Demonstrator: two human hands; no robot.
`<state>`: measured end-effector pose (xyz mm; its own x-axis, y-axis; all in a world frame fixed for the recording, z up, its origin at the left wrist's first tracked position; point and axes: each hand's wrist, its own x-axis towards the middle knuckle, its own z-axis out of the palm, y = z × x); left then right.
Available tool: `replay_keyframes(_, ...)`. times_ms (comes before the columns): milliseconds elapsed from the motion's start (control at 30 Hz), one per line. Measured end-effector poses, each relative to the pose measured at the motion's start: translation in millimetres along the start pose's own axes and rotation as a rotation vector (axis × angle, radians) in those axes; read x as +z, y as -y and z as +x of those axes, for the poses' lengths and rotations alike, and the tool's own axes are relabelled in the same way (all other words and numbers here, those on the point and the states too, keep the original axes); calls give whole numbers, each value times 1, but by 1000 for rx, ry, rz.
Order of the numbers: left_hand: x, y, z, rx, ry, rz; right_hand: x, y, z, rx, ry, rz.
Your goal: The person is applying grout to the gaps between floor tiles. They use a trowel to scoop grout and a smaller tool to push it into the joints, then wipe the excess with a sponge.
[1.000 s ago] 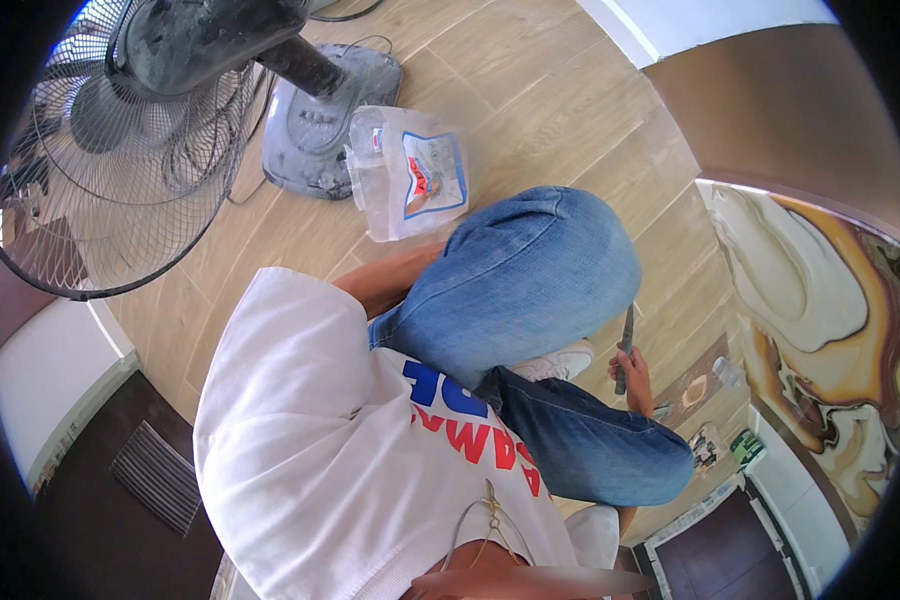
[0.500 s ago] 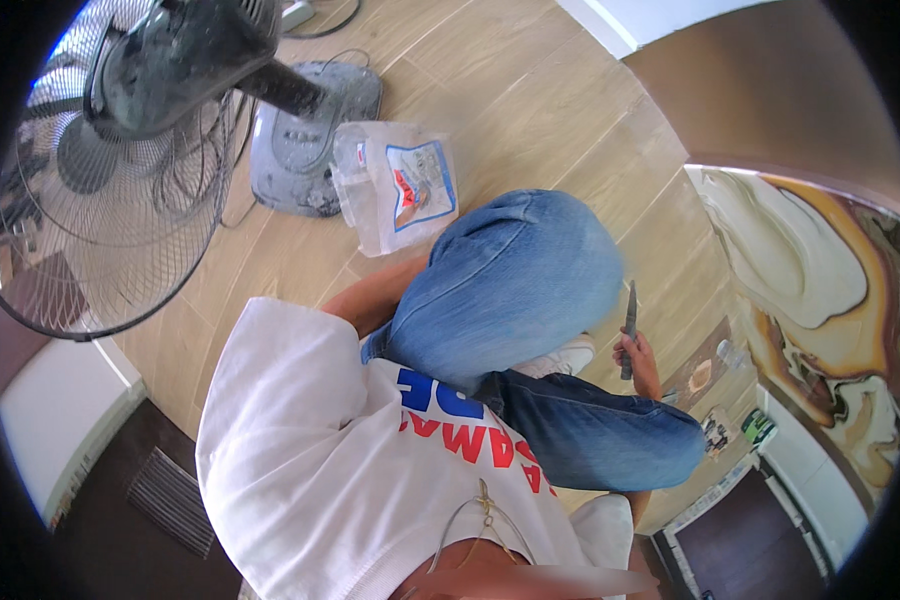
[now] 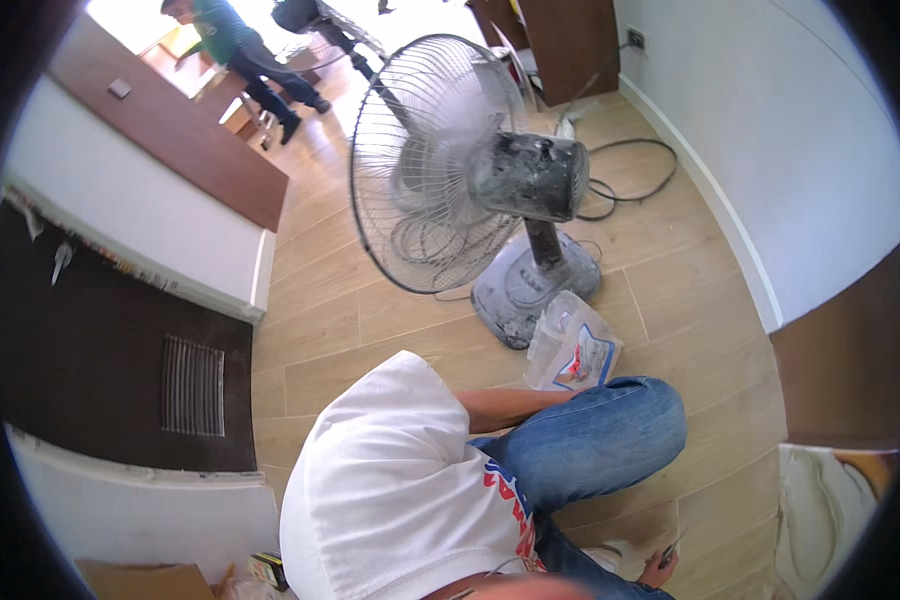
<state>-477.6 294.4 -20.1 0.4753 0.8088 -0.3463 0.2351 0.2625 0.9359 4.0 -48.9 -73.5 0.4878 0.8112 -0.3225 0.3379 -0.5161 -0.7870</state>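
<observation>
In my right hand point(image 3: 656, 571), low in the picture beside my bent leg, is a slim dark knife point(image 3: 670, 551), its narrow tip pointing up and away. The fingers are wrapped round its handle. My left forearm point(image 3: 520, 408) runs behind my raised knee, which hides the left hand. Just beyond that knee stands a clear plastic container point(image 3: 576, 345) with a blue-bordered label. One white shoe point(image 3: 602, 557) shows partly below my legs, on the wood-look floor point(image 3: 390, 340).
A dusty standing fan point(image 3: 535, 180) rises beyond the container, with a black cable point(image 3: 660, 190) looped behind it. Another person point(image 3: 235, 45) stands at the far left. A dark door point(image 3: 100, 350) with a vent is at left, a marbled panel point(image 3: 830, 520) at right.
The view has swung left and upward, so the fan now sits mid-picture and the far room shows. The knife stays in my right hand, now nearer the lower edge.
</observation>
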Motion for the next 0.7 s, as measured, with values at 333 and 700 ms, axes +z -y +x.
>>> replay_keyframes(333,4,-188,8,211,399,-438,13,43,74,-410,-63,-189)
replay_keyframes(700,-28,-207,39,104,693,-364,12,139,-53,143,-212,-3)
